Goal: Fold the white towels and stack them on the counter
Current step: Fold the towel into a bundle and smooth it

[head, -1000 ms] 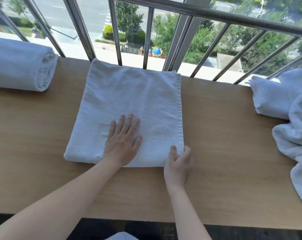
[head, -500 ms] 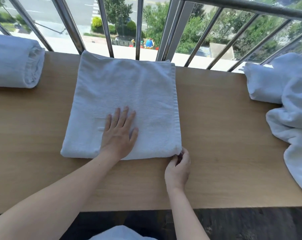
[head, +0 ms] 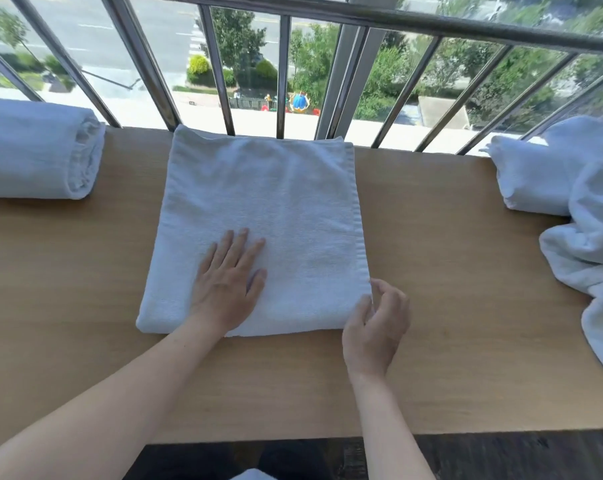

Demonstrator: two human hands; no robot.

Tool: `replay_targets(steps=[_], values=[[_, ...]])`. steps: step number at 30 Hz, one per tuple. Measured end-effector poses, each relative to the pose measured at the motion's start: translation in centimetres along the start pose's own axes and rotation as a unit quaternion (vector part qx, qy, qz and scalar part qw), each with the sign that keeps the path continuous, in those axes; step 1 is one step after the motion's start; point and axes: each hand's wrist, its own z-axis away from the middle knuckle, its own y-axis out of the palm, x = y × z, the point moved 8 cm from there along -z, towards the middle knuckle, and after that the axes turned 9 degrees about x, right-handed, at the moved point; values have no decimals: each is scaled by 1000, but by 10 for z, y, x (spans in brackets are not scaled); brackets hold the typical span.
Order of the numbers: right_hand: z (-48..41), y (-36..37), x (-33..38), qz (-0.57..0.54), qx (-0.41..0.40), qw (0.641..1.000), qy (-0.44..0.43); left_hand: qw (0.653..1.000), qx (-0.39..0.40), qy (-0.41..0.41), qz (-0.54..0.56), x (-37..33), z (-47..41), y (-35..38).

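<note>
On the counter [head: 449, 289], the folded towel [head: 265, 202] lies under the flat left hand [head: 227, 282], and the right hand [head: 376, 317] has loosened off its near corner, fingers slack and empty, so this fold looks settled.

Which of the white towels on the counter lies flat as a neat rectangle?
The middle towel, under the left hand; the left-end towel is a thick bundle, and the right-end towels lie crumpled.
</note>
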Motion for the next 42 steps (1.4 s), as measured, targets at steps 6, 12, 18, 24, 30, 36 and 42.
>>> replay_targets(steps=[6, 12, 18, 24, 30, 36, 42], values=[[13, 109, 88, 170, 267, 913, -259, 997, 9, -73, -27, 29, -10, 3], [16, 144, 58, 274, 347, 870, -216, 997, 0, -68, -26, 39, -16, -3], [-39, 148, 58, 303, 309, 884, -175, 998, -8, -63, -25, 39, -16, -3], [-135, 169, 63, 302, 305, 885, -179, 998, -27, -54, -22, 37, -19, -7], [-190, 179, 66, 309, 280, 896, -154, 997, -39, -51, -32, 37, -20, -5], [-227, 185, 70, 300, 275, 910, -81, 996, -53, -50, -45, 41, -22, -2], [-138, 183, 86, 283, 276, 913, -100, 996, -55, -50, -50, 43, -23, 2]])
